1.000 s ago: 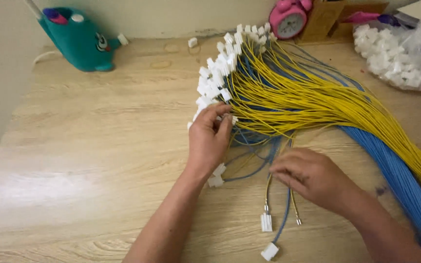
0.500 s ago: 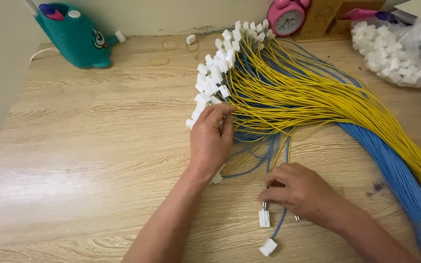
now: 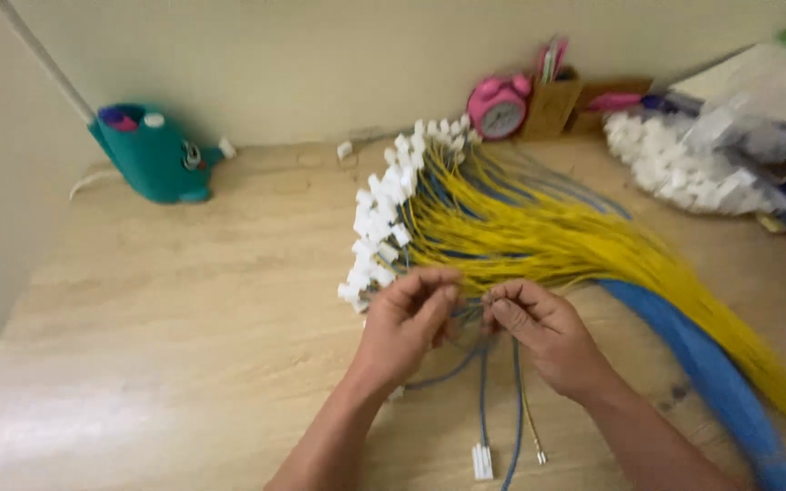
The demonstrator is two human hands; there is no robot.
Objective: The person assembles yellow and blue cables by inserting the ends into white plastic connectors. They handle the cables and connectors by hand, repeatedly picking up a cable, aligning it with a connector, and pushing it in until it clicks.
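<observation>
A large fan of yellow wires and blue wires lies on the wooden table, its ends fitted with several white plastic connectors. My left hand pinches wires at the near end of the connector row. My right hand sits just beside it, fingers closed on a wire. Below the hands hang loose blue wires, one ending in a white connector, and a yellow wire with a bare metal tip.
A teal tape dispenser-like object stands at the back left by the wall. A pink alarm clock and a brown pen holder are at the back. A heap of white connectors and plastic bags lie at right.
My right hand has risen from the loose wires near the table's front to meet the left hand at the bundle. The view has tilted up, showing more of the wall.
</observation>
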